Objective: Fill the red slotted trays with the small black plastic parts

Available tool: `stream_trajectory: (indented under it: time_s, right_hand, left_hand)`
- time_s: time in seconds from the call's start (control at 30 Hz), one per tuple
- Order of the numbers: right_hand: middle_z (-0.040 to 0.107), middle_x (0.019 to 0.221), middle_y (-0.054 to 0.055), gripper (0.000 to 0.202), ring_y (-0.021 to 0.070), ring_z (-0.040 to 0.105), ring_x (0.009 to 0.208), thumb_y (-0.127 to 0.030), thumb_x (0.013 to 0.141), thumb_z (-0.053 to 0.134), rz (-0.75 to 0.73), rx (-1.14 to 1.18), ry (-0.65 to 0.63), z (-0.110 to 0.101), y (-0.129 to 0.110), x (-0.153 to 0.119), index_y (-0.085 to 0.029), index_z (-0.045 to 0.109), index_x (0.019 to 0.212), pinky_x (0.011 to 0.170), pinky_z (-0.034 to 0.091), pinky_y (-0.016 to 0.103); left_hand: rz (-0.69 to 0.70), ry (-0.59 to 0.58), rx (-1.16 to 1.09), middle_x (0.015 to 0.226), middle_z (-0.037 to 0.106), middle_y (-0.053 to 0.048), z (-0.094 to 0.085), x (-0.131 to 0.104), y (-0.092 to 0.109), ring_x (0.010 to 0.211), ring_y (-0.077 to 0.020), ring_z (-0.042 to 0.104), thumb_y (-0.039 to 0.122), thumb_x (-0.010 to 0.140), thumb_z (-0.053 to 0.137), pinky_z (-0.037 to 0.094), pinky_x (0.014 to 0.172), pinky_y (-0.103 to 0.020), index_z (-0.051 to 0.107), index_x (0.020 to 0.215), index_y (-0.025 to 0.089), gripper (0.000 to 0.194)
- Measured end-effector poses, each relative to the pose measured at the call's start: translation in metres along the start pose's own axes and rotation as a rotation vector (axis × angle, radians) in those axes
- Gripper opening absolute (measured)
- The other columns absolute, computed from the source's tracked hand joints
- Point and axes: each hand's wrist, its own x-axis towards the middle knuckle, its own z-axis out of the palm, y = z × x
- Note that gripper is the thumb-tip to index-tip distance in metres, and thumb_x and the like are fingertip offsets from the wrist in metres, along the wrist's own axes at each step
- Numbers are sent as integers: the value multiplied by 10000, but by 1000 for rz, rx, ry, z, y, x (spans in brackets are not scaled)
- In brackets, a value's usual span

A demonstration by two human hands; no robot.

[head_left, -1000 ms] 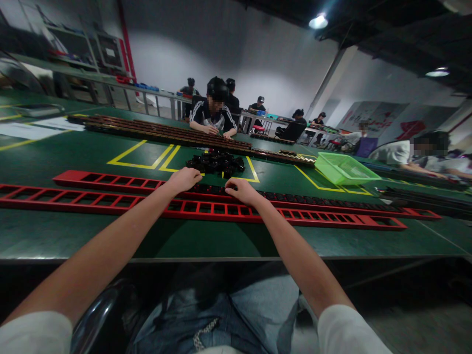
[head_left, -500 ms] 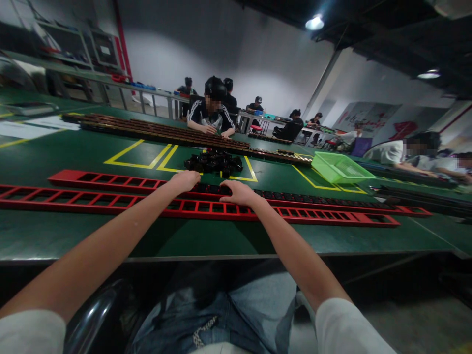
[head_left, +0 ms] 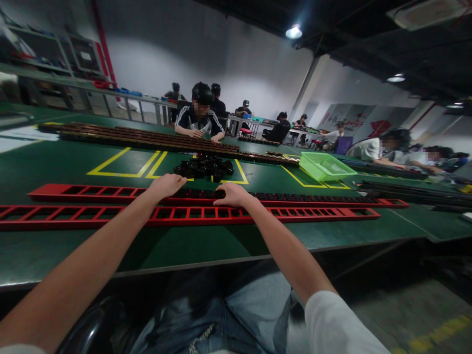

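Two long red slotted frames lie side by side across the table. The far red frame [head_left: 88,192] carries a row of small black parts [head_left: 313,199] along its right side, while slots at its left end are unfilled. The near red frame [head_left: 206,215] has open slots. My left hand [head_left: 165,187] is at the far frame, fingers bent down and mostly hidden; what they hold cannot be made out. My right hand [head_left: 234,195] curls its thumb and fingers around a small black part in that frame. Just beyond lies a pile of loose black parts [head_left: 204,167].
A light green plastic basket [head_left: 326,167] stands right of the pile. Long dark brown strips [head_left: 147,139] lie across the back of the green table [head_left: 206,246]. A co-worker [head_left: 201,113] sits opposite; more people work at the right. Black strips [head_left: 413,194] lie at far right.
The view has shifted, so the table and items appear further left. My left hand has moved slightly left, away from my right hand, which stays at the far red frame.
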Motion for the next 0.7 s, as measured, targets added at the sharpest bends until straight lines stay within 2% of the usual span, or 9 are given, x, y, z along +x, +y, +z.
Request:
stream_trajectory:
  time_s: [0.23, 0.4, 0.53, 0.7]
  right_hand:
    - [738, 1013, 102, 538, 256, 671, 891, -554, 702, 816, 117, 65, -23, -15, 19, -10, -184, 746, 1087, 744, 498, 335]
    - [721, 969, 92, 503, 225, 652, 852, -537, 715, 809, 76, 99, -24, -12, 30, -13, -163, 735, 1043, 729, 478, 320]
    - [713, 995, 101, 485, 232, 648, 878, -533, 748, 784, 63, 111, -5, -8, 30, -12, -155, 721, 1047, 756, 480, 335]
    - [714, 1007, 113, 484, 241, 649, 882, -534, 773, 768, 71, 137, -11, -7, 28, -12, -148, 723, 1060, 760, 481, 346]
  left_hand:
    - [51, -48, 25, 1152, 706, -187, 9, 8, -6, 1065, -317, 668, 506, 993, 223, 504, 901, -393, 708, 1066, 149, 607]
    - [85, -49, 10, 1101, 719, -172, 15, 13, -8, 1020, -286, 672, 474, 983, 284, 507, 879, -365, 712, 994, 154, 535]
    - [92, -40, -40, 1075, 713, -177, 18, 14, -10, 982, -289, 660, 475, 974, 316, 503, 878, -391, 711, 950, 145, 514]
    - [180, 63, -69, 1065, 672, -189, 22, 16, -9, 981, -270, 638, 371, 988, 316, 486, 901, -384, 673, 996, 119, 437]
